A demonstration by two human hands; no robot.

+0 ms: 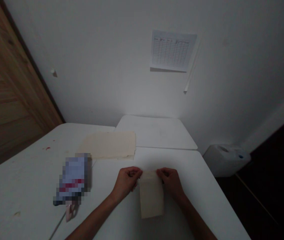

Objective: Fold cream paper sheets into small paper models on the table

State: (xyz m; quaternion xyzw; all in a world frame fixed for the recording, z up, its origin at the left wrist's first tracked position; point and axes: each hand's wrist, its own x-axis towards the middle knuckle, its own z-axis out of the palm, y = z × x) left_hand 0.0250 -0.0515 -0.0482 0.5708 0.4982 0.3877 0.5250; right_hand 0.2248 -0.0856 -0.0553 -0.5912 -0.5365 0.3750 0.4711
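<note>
A small cream sheet of paper (151, 196) lies on the white table (27, 186) in front of me, folded into a narrow upright strip. My left hand (127, 181) pinches its top left corner with curled fingers. My right hand (170, 181) pinches the top right corner the same way. Both forearms reach in from the bottom edge of the view.
A stack of cream sheets (109, 144) lies further back on the table. A blurred-out flat object (73, 178) lies to the left, with a pinkish item (70, 210) just below it. A second white table (157, 131) stands against the wall. A white container (225, 158) sits on the floor at right.
</note>
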